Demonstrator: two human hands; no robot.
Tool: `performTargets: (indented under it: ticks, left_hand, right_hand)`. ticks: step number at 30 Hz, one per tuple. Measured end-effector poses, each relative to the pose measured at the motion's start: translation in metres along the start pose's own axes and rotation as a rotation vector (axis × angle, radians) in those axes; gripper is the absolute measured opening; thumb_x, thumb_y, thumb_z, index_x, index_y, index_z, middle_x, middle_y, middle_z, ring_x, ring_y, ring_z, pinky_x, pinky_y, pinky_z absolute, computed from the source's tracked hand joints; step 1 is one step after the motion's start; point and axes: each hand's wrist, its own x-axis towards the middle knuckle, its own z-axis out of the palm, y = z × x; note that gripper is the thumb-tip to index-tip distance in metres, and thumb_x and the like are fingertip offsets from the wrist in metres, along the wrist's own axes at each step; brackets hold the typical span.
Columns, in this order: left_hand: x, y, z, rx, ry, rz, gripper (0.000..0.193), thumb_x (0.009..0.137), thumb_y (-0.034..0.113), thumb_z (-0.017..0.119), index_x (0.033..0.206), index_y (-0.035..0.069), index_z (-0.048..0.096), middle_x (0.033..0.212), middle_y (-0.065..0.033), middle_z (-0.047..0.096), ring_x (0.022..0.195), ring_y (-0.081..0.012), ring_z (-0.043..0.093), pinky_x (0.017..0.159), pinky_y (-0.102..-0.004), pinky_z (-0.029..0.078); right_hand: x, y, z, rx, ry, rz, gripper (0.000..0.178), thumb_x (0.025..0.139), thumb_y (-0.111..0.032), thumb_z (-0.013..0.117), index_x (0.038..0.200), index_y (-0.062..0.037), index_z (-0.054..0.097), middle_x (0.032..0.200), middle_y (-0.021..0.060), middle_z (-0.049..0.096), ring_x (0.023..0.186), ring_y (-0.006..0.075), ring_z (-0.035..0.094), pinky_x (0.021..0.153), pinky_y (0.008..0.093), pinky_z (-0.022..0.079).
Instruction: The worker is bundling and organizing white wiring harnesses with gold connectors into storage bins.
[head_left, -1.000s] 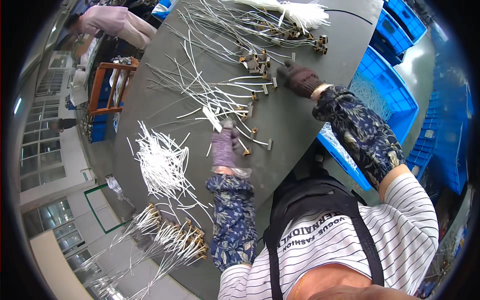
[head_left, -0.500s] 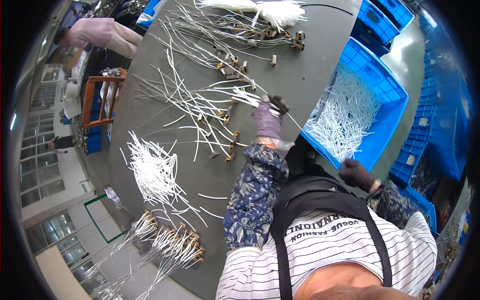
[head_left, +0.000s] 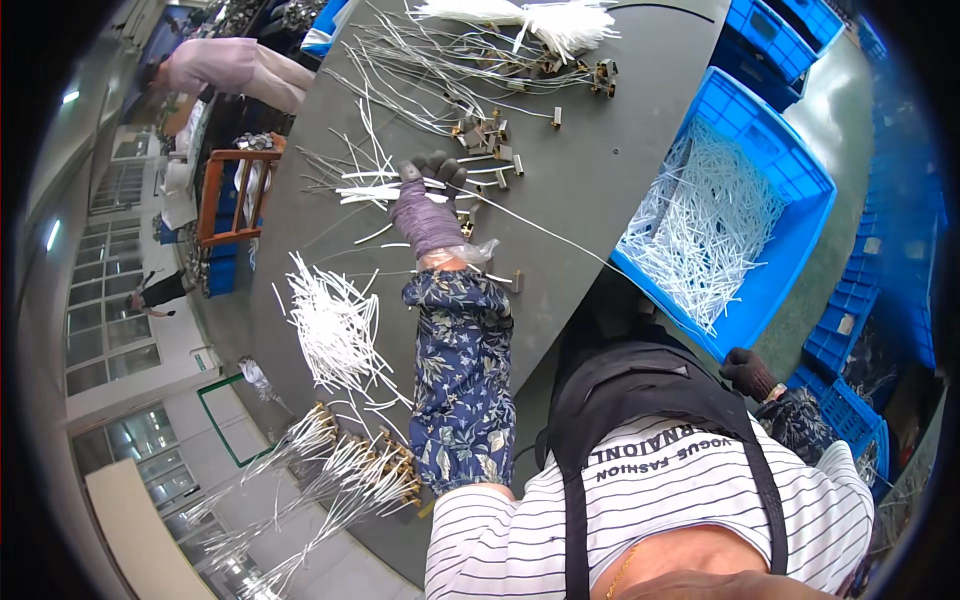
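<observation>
My left hand, in a purple-grey glove with dark fingertips, is closed over a small bundle of white tubes above the table. Thin wires with small metal-and-brass parts lie just beyond it. A single pale wire runs from beside this hand across the table's right edge toward the blue bin. At the bin's near corner my right hand, in a dark glove, is held in a fist. What sits inside that fist is hidden.
The blue bin holds many white tubes. On the dark table lie a heap of loose white tubes, wired parts at the near-left edge and a white bundle at the far end. A person stands far left.
My left hand has moved left across the table with the white tubes. My right hand has drawn slightly right and down. The pale wire now lies lower across the table.
</observation>
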Motion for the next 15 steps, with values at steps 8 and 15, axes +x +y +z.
performTargets:
  ticks: [8,15]
  left_hand:
    - [-0.067,-0.022,0.005,0.343,-0.191,-0.150,0.032,0.093,0.031,0.060,0.103,0.000,0.059,0.088,-0.0148,0.067,0.071,-0.0263,0.067,0.063,-0.0410,0.059]
    - [-0.081,-0.034,-0.029,-0.010,-0.118,-0.245,0.036,0.089,0.037,0.065,0.102,0.004,0.062,0.090,-0.0087,0.068,0.083,-0.0206,0.067,0.076,-0.0358,0.057]
  right_hand:
    - [-0.005,-0.026,0.011,0.091,-0.003,-0.097,0.014,0.076,-0.013,0.068,0.078,-0.0055,0.056,0.061,0.0020,0.051,0.051,0.0119,0.049,0.046,0.0285,0.039]
    - [0.009,-0.040,0.014,0.003,-0.014,-0.103,0.013,0.077,-0.013,0.067,0.077,-0.0047,0.057,0.060,0.0021,0.050,0.047,0.0118,0.046,0.043,0.0297,0.036]
